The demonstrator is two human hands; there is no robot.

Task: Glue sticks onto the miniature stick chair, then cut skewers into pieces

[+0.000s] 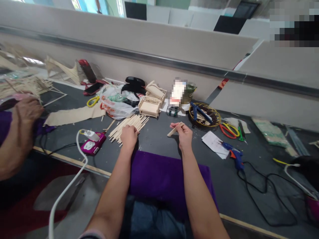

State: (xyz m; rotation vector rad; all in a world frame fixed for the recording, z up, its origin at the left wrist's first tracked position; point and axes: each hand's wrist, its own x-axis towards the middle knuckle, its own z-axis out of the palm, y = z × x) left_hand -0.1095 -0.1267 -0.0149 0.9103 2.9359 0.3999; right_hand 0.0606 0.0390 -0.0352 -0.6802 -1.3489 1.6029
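My left hand rests at the right side of a fanned pile of thin wooden sticks, its fingers curled down. Whatever those fingertips grip is hidden from view. In my right hand, a few short wooden sticks are pinched side by side between thumb and fingers, just above the grey table. Behind the pile stands a small stick-built piece with railed sides. A purple cloth lies at the table's front edge under my forearms.
To the right are a wicker basket with blue-handled pliers, white papers and a blue glue gun with a trailing cord. A power strip and white cable sit left. Another person's hand works at far left.
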